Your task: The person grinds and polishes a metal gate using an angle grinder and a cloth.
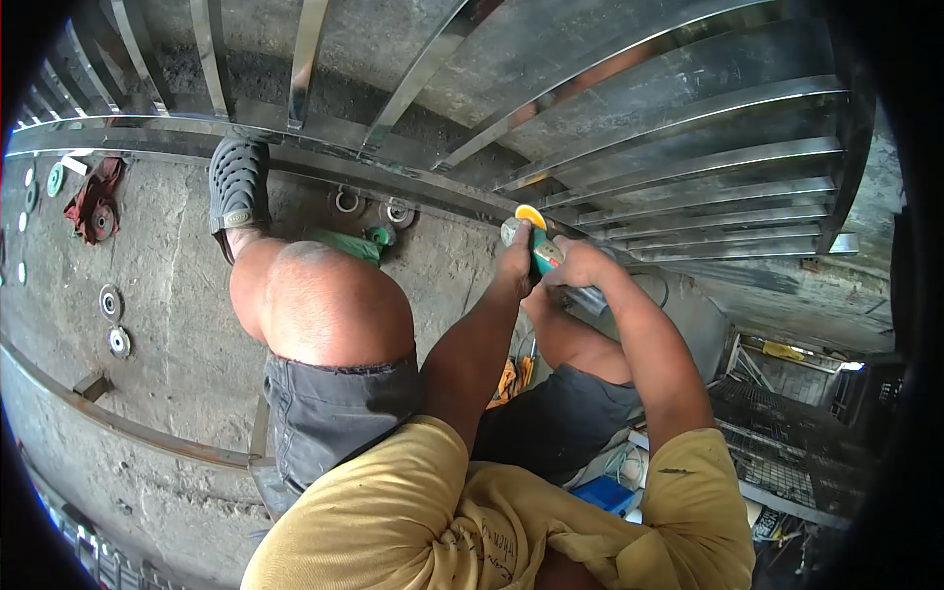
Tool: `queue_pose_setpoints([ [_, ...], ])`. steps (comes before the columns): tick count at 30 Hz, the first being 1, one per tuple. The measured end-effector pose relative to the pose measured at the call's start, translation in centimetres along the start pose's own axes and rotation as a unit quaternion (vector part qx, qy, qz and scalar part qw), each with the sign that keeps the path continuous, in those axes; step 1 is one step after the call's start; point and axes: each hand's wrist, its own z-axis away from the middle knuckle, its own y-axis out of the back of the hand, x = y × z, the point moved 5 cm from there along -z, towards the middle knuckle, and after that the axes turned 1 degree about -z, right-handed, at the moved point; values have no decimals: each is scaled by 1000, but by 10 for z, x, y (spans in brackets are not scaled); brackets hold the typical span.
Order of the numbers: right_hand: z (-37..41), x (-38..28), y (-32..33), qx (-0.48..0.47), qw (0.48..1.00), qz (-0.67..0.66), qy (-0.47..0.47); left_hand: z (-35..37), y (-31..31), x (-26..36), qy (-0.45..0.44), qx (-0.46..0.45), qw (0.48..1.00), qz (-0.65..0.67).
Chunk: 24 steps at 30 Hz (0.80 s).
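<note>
Both of my hands are closed around a green angle grinder [543, 252] with a yellow disc [530, 215] at its front end. My left hand [513, 262] grips it near the head, beside the disc. Farther back on the body, my right hand [580, 264] wraps round the tool. The disc is close to the lower rail of a shiny metal frame [403, 175] with many bars; whether it touches the rail I cannot tell.
Loose grinding discs [111, 303] and a red cloth [90, 202] lie on the concrete floor at the left. Near my shoe [239, 184] are more discs and a green item [344, 244]. A blue box [603, 495] sits at the lower right, near wire mesh [777, 452].
</note>
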Motion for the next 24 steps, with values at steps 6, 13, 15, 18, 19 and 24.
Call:
queue_pose_setpoints([
  [6, -3, -15, 19, -28, 999, 19, 8, 1, -6, 14, -51, 33, 998, 12],
  [13, -1, -40, 35, -12, 997, 71, 18, 18, -12, 30, -128, 53, 986, 98],
  [15, -1, -47, 41, -15, 996, 86, 24, 24, -15, 33, -126, 74, 985, 97],
  [18, -2, -41, 42, -24, 996, 85, 20, 22, -17, 28, -104, 100, 988, 57],
  [19, -2, -36, 42, -24, 996, 87, 17, 13, -13, 21, -98, 91, 990, 55],
  [24, 0, -36, 48, -42, 994, 98, -4, 15, -24, 21, -91, 66, 990, 82],
])
